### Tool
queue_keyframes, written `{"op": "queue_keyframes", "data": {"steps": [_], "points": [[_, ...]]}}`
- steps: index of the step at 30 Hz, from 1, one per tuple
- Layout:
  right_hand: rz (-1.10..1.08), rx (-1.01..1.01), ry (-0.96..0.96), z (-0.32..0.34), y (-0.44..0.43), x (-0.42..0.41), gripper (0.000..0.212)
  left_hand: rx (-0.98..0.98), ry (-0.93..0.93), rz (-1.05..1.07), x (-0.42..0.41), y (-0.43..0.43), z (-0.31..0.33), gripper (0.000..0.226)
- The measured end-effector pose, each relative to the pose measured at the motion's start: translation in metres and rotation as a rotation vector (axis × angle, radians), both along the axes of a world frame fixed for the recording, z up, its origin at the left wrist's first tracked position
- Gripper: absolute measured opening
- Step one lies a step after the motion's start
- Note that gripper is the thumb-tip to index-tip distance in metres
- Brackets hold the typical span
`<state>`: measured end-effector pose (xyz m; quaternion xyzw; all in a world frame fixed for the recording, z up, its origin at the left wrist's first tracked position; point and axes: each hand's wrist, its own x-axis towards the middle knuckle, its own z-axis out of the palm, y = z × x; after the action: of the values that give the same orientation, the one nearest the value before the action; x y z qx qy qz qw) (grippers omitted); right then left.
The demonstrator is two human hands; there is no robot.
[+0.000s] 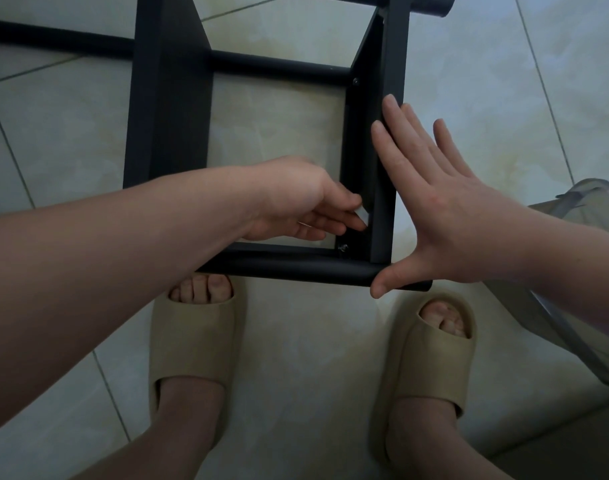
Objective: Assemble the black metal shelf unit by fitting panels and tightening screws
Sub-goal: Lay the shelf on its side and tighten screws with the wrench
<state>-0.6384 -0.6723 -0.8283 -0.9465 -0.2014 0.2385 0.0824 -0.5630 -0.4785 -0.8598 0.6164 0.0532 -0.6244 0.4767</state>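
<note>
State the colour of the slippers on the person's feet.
Beige; the slippers show best in the head view.

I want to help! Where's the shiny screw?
In the head view, the shiny screw sits in the near right corner of the black frame, just below the left hand, which pinches a small pale piece, and left of the right hand.

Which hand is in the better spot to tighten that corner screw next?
Probably the left hand: it pinches a small pale tool just above the screw. The right hand lies flat against the panel, on its outer side.
</note>
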Motion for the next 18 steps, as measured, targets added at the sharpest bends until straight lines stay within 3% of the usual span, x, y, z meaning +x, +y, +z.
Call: {"op": "queue_keyframes", "data": {"steps": [18], "points": [[0.006, 0.002, -0.014, -0.002, 0.0, -0.001, 0.152, -0.012, -0.169, -0.292, 0.012, 0.011, 0.006, 0.008]]}}
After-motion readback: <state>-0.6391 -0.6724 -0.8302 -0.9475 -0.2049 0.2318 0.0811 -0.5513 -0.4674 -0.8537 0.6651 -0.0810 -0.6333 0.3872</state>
